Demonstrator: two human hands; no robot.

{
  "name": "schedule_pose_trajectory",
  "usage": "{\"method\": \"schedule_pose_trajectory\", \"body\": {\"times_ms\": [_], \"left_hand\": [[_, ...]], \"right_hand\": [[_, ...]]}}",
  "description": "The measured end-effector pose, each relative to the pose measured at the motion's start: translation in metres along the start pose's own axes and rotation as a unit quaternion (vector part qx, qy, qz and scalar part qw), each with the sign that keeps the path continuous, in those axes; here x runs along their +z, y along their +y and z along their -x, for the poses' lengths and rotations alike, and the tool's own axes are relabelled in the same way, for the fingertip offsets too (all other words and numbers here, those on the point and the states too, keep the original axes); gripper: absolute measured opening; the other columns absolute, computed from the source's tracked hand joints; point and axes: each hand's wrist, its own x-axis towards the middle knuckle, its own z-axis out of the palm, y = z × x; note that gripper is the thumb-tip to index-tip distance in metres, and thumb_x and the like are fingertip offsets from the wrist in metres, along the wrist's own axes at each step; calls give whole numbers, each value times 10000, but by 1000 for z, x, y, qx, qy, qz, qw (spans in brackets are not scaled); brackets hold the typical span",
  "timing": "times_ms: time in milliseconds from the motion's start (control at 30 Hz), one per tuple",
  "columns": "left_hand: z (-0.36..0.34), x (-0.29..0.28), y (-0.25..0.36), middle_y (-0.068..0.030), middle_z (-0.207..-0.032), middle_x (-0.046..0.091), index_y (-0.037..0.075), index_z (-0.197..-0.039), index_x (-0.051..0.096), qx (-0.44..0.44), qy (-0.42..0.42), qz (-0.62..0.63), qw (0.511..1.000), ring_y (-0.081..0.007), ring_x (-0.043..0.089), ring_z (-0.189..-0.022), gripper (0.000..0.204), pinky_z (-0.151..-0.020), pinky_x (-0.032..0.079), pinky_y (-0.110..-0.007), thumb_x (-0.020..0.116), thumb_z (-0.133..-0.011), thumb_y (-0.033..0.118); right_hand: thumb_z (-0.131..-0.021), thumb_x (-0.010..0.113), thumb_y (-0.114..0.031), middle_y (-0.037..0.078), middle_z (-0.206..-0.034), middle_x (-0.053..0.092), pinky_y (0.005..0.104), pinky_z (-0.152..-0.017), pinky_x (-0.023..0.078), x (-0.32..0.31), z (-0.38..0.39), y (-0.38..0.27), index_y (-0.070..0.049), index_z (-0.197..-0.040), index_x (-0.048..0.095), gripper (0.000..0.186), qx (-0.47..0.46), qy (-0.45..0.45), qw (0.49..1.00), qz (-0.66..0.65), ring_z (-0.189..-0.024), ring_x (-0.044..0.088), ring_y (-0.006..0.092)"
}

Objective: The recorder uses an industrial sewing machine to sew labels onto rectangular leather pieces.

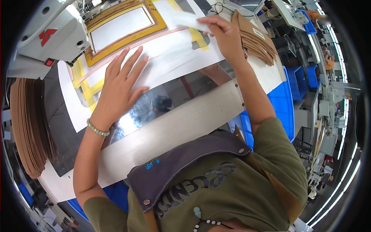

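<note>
My left hand (pixel 123 83) hovers over or rests on the white sheet (pixel 166 71), its fingers spread and nothing in them. A pale, thin, translucent piece (pixel 187 20), smeared by motion, is pinched between the fingers and thumb of my right hand (pixel 226 34). Beyond my left fingertips lies a yellow and brown rectangular frame (pixel 129 51) with a white area inside it. Strips of yellow tape (pixel 199 38) and a pinkish strip run along the sheet around the frame. Nearer to me, a shiny metal plate (pixel 174 96) reflects the light.
A light-coloured machine head (pixel 50 40) stands at the far left. Stacks of brown flat pieces sit at the left (pixel 29 127) and far right (pixel 257 42). A blue bin (pixel 281 102) is beside the table's right edge. Other workstations and people are farther right.
</note>
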Motion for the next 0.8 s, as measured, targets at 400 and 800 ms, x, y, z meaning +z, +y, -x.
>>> {"method": "schedule_pose_trajectory", "body": {"times_ms": [400, 800], "left_hand": [[3, 7, -14, -115, -1594, 554, 33, -1495, 586, 8, 3, 27, 1000, -372, 457, -1496, 600, -1195, 401, -473, 750, -954, 233], [15, -1, 0, -148, -1418, 635, 54, -1351, 668, 11, 100, -28, 995, -374, 598, -1303, 509, -1062, 503, -470, 826, -885, 185]], "right_hand": [[-1068, 696, -207, 33, -1070, 797, 233, -806, 527, 60, -28, -45, -97, -1258, 810, 248, -76, -148, 980, -108, -934, 677, 83], [-1022, 702, -220, 69, -1361, 707, 437, -1124, 473, 84, -26, -11, -108, -1237, 782, 256, -263, -213, 923, 186, -1335, 591, 279]]}}
